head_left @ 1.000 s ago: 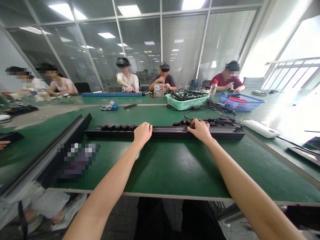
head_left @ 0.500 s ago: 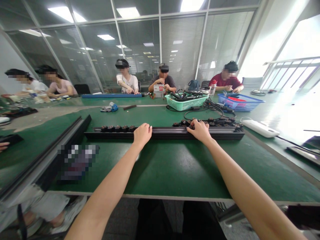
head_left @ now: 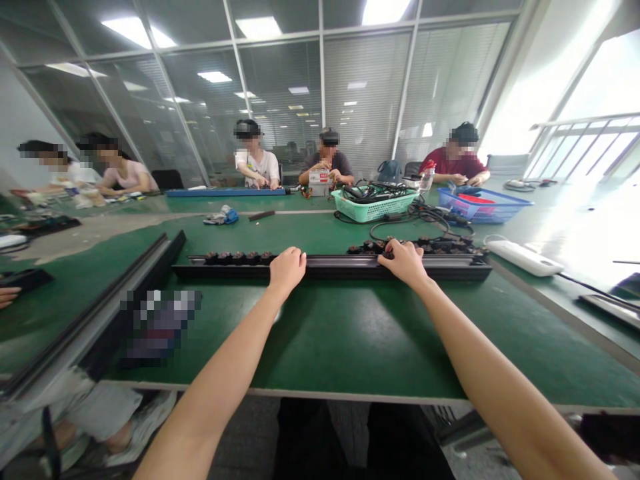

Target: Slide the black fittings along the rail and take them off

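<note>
A long black metal rail (head_left: 340, 271) with a grey channel lies crosswise in front of me. My left hand (head_left: 287, 272) is closed over its middle, fingers curled over the far side. My right hand (head_left: 407, 261) reaches over the rail's right half, thumb and fingers pinched on a small black part (head_left: 388, 252), mostly hidden by the fingers. Several small black round parts (head_left: 239, 257) stand in a row along the rail left of my left hand. More of these black parts (head_left: 445, 246) are clustered behind the rail at the right.
Another long rail (head_left: 125, 293) slants along the left, beside a blurred dark packet (head_left: 163, 327). Behind are a green basket (head_left: 373, 209) of cables, a blue basket (head_left: 505, 212) and a white power strip (head_left: 525, 258). Several people sit around the green table (head_left: 350, 347).
The view has shifted slightly, moving everything a little to the right. Both hands keep nearly the same places and grips on the rail and the small part.
</note>
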The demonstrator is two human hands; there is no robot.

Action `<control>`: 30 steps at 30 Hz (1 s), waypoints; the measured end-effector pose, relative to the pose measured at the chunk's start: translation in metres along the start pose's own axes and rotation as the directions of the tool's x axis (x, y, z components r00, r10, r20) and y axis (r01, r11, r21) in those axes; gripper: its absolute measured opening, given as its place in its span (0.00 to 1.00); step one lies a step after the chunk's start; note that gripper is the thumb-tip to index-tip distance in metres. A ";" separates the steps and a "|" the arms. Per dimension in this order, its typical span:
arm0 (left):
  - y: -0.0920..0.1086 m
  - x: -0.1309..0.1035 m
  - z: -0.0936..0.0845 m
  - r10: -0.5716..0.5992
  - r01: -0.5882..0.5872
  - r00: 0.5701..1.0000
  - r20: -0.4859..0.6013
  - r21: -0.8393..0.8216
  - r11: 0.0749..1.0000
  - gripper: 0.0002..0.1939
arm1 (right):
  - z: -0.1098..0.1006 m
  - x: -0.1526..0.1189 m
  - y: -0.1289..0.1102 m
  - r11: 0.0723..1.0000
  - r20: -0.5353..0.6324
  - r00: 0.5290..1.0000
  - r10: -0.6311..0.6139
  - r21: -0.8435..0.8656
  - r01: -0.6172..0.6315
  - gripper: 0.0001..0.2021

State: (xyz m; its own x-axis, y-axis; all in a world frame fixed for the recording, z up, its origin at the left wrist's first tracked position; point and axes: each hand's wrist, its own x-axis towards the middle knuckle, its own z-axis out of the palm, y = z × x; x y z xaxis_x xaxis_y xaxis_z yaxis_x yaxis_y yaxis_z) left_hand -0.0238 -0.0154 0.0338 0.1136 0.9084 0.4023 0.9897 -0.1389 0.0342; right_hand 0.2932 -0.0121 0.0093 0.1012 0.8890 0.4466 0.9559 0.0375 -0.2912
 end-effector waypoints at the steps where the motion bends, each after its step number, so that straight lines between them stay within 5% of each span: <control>1: 0.000 0.000 0.000 -0.003 0.003 1.000 0.003 -0.002 1.000 0.21 | -0.001 0.000 0.000 1.000 0.003 1.000 -0.003 -0.005 0.003 0.12; 30: 0.001 0.000 -0.001 0.000 0.000 1.000 0.005 0.005 1.000 0.20 | -0.004 0.003 0.005 0.994 0.106 0.988 0.109 -0.032 -0.106 0.15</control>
State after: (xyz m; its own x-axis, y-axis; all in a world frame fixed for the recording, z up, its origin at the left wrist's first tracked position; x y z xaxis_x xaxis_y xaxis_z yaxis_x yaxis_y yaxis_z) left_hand -0.0225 -0.0164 0.0351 0.1142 0.9104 0.3976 0.9901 -0.1372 0.0298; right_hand 0.2996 -0.0110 0.0123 0.1754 0.9309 0.3203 0.9481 -0.0721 -0.3096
